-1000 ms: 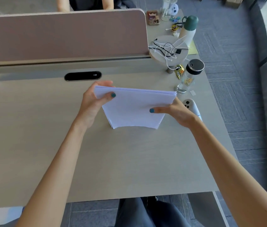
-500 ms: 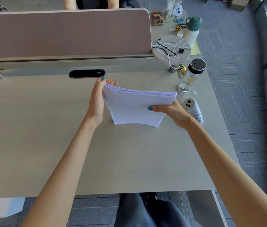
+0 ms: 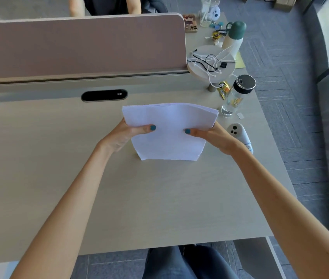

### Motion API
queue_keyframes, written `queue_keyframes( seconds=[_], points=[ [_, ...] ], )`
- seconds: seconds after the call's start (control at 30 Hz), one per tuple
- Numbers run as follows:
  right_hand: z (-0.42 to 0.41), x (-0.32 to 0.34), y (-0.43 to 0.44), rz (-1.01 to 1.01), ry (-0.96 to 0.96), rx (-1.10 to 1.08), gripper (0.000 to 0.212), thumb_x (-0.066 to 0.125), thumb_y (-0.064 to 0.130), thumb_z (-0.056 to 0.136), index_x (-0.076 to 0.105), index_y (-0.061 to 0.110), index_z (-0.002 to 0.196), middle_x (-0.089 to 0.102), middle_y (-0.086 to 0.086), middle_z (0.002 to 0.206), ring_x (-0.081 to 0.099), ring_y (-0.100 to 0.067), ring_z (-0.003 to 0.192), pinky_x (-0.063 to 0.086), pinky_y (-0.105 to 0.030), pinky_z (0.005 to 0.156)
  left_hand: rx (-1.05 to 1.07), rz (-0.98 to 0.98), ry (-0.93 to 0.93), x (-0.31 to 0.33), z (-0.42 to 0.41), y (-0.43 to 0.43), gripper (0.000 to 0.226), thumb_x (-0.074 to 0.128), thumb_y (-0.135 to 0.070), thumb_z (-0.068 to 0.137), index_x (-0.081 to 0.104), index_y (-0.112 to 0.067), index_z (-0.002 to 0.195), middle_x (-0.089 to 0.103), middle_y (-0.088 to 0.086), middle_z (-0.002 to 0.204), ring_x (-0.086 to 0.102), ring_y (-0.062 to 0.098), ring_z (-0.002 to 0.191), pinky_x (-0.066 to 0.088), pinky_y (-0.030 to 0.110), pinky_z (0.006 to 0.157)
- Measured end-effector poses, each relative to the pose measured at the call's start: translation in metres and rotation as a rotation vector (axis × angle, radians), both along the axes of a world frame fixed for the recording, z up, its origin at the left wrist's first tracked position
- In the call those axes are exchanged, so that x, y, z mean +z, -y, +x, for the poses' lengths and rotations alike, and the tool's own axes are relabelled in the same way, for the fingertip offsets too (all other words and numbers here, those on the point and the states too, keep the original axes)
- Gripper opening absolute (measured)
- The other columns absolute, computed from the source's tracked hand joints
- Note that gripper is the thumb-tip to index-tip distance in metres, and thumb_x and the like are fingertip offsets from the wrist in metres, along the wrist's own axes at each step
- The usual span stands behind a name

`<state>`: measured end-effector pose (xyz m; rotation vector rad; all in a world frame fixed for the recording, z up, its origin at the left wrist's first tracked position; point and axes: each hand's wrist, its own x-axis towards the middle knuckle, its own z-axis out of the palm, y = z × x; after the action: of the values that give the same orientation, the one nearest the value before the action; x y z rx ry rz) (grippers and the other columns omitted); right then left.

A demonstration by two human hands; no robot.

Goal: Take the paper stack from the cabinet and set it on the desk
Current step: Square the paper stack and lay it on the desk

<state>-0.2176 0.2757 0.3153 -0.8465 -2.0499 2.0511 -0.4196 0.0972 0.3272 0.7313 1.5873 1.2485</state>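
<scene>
White paper stack (image 3: 169, 129), teal nails (both thumbs), pale wood-grain desk (image 3: 159, 198), green-capped flask (image 3: 233, 35).

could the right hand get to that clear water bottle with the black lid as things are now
Probably not right away: the right hand is busy gripping the paper stack. The water bottle stands just beyond it with nothing between.

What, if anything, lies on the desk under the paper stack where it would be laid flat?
Nothing visible. Both the left hand and right hand hold the paper stack upright, its lower edge at the desk. The white device and bottle sit off to the right.
</scene>
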Motion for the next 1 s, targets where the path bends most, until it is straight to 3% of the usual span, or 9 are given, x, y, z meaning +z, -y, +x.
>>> queue_keyframes(
  seconds=[0.13,0.3,0.43,0.53,0.67,0.77,0.8,0.9,1.0],
  points=[
    [-0.025,0.001,-0.007,-0.002,0.012,-0.015,0.032,0.067,0.002,0.084,0.06,0.018,0.111,0.066,0.002,0.1,0.066,0.004,0.081,0.055,-0.014,0.076,0.031,0.029,0.023,-0.001,-0.021,-0.01,0.043,0.067,-0.008,0.086,0.059,-0.017,0.127,0.071,-0.005,0.117,0.068,0.007,0.107,0.055,0.019,0.083],
    [-0.062,-0.019,-0.017,-0.058,0.064,-0.05,0.024,0.071,0.006,0.082,0.066,0.017,0.102,0.069,0.004,0.095,0.068,-0.002,0.081,0.056,-0.018,0.077,0.111,-0.045,0.03,-0.02,-0.057,-0.028,0.037,0.069,-0.015,0.086,0.065,-0.016,0.123,0.069,0.005,0.125,0.068,0.018,0.112,0.053,0.034,0.095],
    [-0.084,-0.058,-0.023,-0.13,0.175,-0.135,0.02,0.074,0.009,0.079,0.07,0.018,0.096,0.071,0.005,0.091,0.07,-0.003,0.074,0.053,-0.023,0.075,0.303,-0.102,0.214,-0.061,-0.074,-0.035,0.017,0.063,-0.016,0.09,0.071,-0.012,0.105,0.076,0.001,0.1,0.074,0.017,0.089,0.057,0.033,0.081],
    [-0.097,-0.081,-0.028,-0.16,0.265,-0.187,0.023,0.075,0.009,0.079,0.069,0.012,0.1,0.07,0.003,0.089,0.067,-0.009,0.075,0.051,-0.027,0.075,0.435,-0.14,0.273,-0.092,-0.085,-0.039,0.009,0.061,-0.017,0.091,0.064,-0.009,0.094,0.073,0.004,0.095,0.07,0.019,0.081,0.055,0.032,0.075],
    [-0.117,-0.103,-0.036,-0.162,0.331,-0.266,0.029,0.077,0.01,0.076,0.069,0.006,0.103,0.069,-0.001,0.092,0.067,-0.012,0.075,0.055,-0.019,0.064,0.508,-0.236,0.225,-0.123,-0.097,-0.051,0.019,0.067,-0.026,0.08,0.058,-0.013,0.09,0.058,0.011,0.092,0.053,0.026,0.081,0.04,0.037,0.072],
    [-0.131,-0.124,-0.041,-0.108,0.402,-0.349,0.033,0.079,0.011,0.07,0.07,0.003,0.101,0.07,-0.007,0.095,0.066,-0.024,0.083,0.055,-0.035,0.076,0.561,-0.297,0.179,-0.138,-0.103,-0.062,0.015,0.066,-0.023,0.08,0.058,-0.011,0.084,0.057,0.01,0.088,0.051,0.023,0.079,0.039,0.033,0.066],
    [-0.135,-0.129,-0.043,-0.081,0.423,-0.366,0.03,0.078,0.012,0.069,0.069,0.003,0.097,0.069,-0.007,0.092,0.065,-0.025,0.082,0.054,-0.035,0.072,0.585,-0.309,0.172,-0.142,-0.104,-0.065,0.012,0.065,-0.021,0.082,0.059,-0.011,0.084,0.057,0.009,0.087,0.051,0.022,0.077,0.039,0.031,0.064],
    [-0.145,-0.141,-0.048,0.026,0.469,-0.392,0.016,0.073,0.012,0.074,0.058,0.009,0.081,0.06,-0.003,0.077,0.054,-0.022,0.07,0.04,-0.026,0.053,0.662,-0.332,0.139,-0.153,-0.105,-0.072,0.013,0.062,-0.019,0.083,0.054,-0.013,0.075,0.051,0.008,0.078,0.044,0.02,0.07,0.034,0.03,0.061],
    [-0.154,-0.148,-0.051,0.164,0.523,-0.379,0.013,0.063,0.011,0.081,0.051,0.008,0.085,0.054,-0.004,0.076,0.049,-0.024,0.07,0.035,-0.027,0.052,0.69,-0.346,0.049,-0.165,-0.108,-0.079,0.036,0.057,-0.02,0.082,0.034,-0.021,0.055,0.033,-0.002,0.058,0.026,0.019,0.058,0.019,0.028,0.054]
  ],
)
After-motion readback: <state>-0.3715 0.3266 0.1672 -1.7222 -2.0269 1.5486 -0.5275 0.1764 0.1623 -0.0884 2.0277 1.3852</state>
